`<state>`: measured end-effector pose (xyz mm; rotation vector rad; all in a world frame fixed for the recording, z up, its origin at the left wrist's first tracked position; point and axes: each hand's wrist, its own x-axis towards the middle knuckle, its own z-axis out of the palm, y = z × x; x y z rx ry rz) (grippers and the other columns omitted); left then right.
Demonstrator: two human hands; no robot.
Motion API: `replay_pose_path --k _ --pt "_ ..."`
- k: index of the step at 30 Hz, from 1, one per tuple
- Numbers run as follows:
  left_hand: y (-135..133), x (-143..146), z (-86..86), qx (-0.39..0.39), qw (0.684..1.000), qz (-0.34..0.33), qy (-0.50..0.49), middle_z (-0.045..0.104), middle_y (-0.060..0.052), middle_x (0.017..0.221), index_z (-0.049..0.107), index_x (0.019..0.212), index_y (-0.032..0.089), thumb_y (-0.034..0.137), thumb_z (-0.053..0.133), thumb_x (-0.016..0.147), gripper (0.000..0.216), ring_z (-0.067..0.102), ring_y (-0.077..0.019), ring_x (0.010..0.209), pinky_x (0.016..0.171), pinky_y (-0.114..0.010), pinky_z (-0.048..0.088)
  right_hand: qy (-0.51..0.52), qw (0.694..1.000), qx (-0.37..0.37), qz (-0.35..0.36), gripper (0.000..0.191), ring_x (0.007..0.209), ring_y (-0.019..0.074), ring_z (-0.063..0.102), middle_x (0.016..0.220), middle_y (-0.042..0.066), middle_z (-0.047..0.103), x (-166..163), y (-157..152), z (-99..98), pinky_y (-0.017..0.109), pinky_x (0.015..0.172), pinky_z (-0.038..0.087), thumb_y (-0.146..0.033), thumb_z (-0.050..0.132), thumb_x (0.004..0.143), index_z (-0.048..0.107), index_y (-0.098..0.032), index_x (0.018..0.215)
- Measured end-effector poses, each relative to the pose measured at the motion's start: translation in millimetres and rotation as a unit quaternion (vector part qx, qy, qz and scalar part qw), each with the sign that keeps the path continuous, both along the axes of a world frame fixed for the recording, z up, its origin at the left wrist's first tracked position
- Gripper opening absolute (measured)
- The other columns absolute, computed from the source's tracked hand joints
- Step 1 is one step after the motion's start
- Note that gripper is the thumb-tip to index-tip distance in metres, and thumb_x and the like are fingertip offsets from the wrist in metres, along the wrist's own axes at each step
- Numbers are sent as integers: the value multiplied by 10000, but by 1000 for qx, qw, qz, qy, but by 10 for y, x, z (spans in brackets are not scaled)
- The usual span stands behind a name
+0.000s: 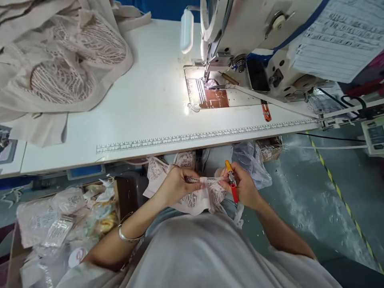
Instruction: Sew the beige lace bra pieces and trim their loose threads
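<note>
Left hand [175,185] and right hand [244,189] pinch lace [193,200] between them, right also holding snips [232,181]; likely limp, snag-prone: grip hem.

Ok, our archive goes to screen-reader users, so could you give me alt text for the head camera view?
A person's left hand and right hand hold a pale lace piece over their lap, the right also gripping orange-and-red snips. Ahead stands a white sewing table with a lit sewing machine and a heap of lace garments.
</note>
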<state>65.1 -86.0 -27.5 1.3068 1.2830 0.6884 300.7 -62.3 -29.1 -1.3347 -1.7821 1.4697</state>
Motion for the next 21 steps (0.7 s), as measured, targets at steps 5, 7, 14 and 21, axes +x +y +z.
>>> replay_pose_path --k 5,7,14,21 --pt "-57 28 48 53 998 34 25 661 -9 663 732 674 145 420 751 752 286 533 -121 617 579 -230 392 -15 1000 4 25 306 672 161 508 804 -1 556 51 2 31 299 612 461 -451 693 818 459 -255 845" --pt "-76 35 74 91 994 49 38 656 -12 678 720 665 153 449 726 787 320 552 -138 674 643 -247 405 -32 999 0 43 303 644 155 488 759 -7 542 66 9 57 289 584 441 -433 714 802 473 -251 830" --pt "-155 78 32 60 993 91 49 676 4 650 758 742 160 355 729 826 214 535 -134 657 689 -260 391 -72 994 38 71 235 572 125 397 642 -37 485 49 23 56 257 530 372 -319 710 787 492 -237 752" --pt "-177 56 21 82 985 150 6 614 -20 661 816 784 188 315 738 795 150 527 -152 675 620 -259 387 -105 981 151 60 183 747 189 599 901 56 668 183 213 129 311 670 476 -391 674 863 619 -231 933"
